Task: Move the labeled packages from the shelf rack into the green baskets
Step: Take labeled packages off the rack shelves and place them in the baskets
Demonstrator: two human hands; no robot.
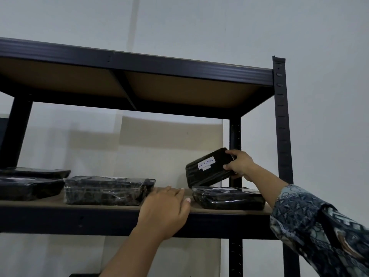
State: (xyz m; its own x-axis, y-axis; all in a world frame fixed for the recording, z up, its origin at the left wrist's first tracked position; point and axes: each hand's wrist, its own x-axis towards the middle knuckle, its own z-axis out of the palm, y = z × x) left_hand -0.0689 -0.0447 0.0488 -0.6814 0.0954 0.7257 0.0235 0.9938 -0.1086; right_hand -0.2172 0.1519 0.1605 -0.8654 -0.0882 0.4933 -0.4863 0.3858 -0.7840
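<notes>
Reaches into the dark shelf rack (139, 62), past flat-lying wrapped packages (105, 189), rests the left grip (165, 208) flat and empty on the board's front edge, likely for balance, and tilts one labeled package (207, 168), clasped by its end in the right grip (239, 164), above another, seemingly to read its white label (206, 162).

Dim, flat indoor light leaves the shelf rack (139, 62) nearly black. Soft shadows cross the wall (69, 136) at 9 o'clock. Faint glare streaks the wrapped package (105, 189) at 7 o'clock. The rack's beams bow toward the edges, and fine detail is soft.
</notes>
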